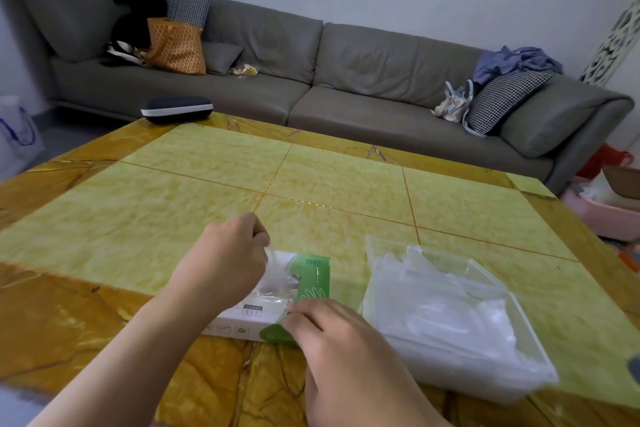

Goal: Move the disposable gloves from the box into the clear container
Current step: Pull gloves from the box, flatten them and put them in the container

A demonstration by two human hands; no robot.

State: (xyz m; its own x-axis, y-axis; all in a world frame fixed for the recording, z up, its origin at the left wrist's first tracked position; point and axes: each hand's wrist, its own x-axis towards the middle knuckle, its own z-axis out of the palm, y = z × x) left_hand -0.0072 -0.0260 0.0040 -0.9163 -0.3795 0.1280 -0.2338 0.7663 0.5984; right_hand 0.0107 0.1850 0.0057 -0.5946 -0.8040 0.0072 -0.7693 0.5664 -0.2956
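Gloves [446, 308] of thin clear plastic already lie in a loose, wrinkled heap inside the clear container [535, 345], which stands near the front edge of the table [207, 184], toward its right side. One more glove [278, 276] comes out of the box [311, 274], and my left hand [228, 260] pinches its upper end between curled fingers, just above the opening. My right hand [332, 336] rests on the near corner of the box with fingers bent; it seems to press or pinch the cardboard there, but I cannot tell exactly how the fingertips close.

The box is flat, white and green cardboard, with a glove drawing on the green part. It lies close to the front edge, just beside the left wall of the container, not touching it as far as I can see. The container is a shallow rectangular tray with thin transparent walls.

The table top is glossy stone in yellow-green tiles with a brown veined border. Behind the box and container, a wide part of the surface is open up to the far edge, where a dark oval case [176, 109] sits at the far left corner. Beyond it stands a grey sofa [346, 80].
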